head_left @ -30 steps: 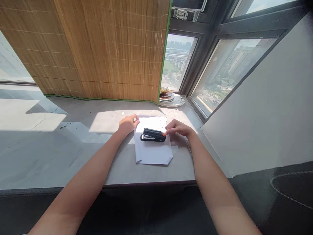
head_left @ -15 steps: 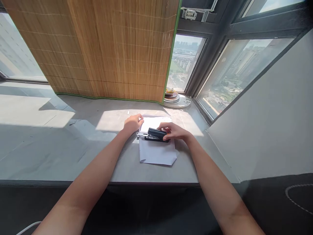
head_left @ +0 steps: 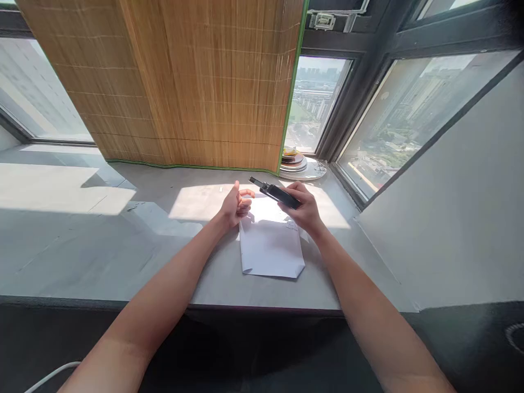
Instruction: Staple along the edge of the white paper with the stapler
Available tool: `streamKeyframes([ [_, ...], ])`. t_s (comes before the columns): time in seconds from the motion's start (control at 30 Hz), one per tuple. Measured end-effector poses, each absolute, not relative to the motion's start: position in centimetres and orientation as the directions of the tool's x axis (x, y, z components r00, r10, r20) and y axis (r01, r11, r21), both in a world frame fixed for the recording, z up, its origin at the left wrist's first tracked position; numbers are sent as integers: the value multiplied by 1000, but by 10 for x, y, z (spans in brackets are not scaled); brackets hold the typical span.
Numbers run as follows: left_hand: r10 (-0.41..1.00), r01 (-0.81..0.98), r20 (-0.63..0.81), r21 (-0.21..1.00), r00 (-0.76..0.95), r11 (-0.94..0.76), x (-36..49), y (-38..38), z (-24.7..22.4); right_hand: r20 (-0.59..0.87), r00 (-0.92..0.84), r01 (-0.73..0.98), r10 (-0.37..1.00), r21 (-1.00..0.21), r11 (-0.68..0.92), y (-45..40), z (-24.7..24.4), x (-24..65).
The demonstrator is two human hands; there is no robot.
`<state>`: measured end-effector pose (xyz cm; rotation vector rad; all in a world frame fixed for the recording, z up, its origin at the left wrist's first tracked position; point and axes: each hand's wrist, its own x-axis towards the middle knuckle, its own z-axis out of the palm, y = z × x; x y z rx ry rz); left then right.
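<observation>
Black elongated stapler (head_left: 280, 195) gripped in right hand (head_left: 301, 204), raised over far end of white rectangular paper (head_left: 270, 248), slim end toward left hand (head_left: 236, 204). Left fingers loosely curled, thumb and index apart. Paper near front edge of pale grey window ledge (head_left: 102, 251); stacked round plates (head_left: 293, 165) at back right corner.
</observation>
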<state>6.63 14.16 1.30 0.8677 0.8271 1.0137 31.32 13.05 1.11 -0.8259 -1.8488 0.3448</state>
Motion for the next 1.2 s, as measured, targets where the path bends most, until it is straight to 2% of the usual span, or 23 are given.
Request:
streamKeyframes([
  [0.07, 871, -394, -269, 809, 412, 436, 70, 139, 14, 786, -256, 465, 563, -410, 784, 131, 9, 309],
  [0.13, 827, -436, -337, 726, 449, 532, 73, 138, 14, 803, -346, 525, 485, -263, 810, 131, 7, 307],
  [0.2, 812, -470, -367, 676, 454, 568, 74, 139, 13, 790, -423, 560, 444, -157, 814, 130, 6, 307],
  [0.33, 813, -496, -384, 652, 437, 574, 73, 141, 11, 789, -497, 587, 361, -2, 810, 129, 5, 307],
  [0.6, 832, -546, -405, 629, 379, 554, 72, 145, 5, 703, -656, 546, 276, 190, 816, 124, 12, 306],
  [0.83, 811, -545, -399, 602, 428, 584, 70, 146, 6, 689, -684, 526, 240, 238, 817, 119, 19, 306],
  [0.9, 812, -546, -397, 603, 427, 582, 70, 146, 7, 695, -677, 522, 243, 221, 824, 118, 18, 304],
  [0.97, 824, -559, -390, 606, 411, 566, 70, 146, 7, 742, -611, 543, 277, 138, 829, 118, 17, 302],
  [1.03, 853, -586, -364, 620, 374, 522, 71, 147, 6, 818, -451, 565, 358, -49, 824, 118, 18, 303],
  [1.1, 895, -603, -319, 661, 313, 447, 72, 148, 5, 818, -293, 504, 495, -308, 807, 119, 20, 306],
  [1.13, 916, -602, -294, 691, 273, 401, 73, 148, 4, 775, -273, 435, 570, -429, 791, 119, 21, 310],
  [1.2, 954, -577, -234, 759, 190, 301, 75, 149, 1, 639, -369, 282, 675, -615, 737, 120, 23, 316],
])
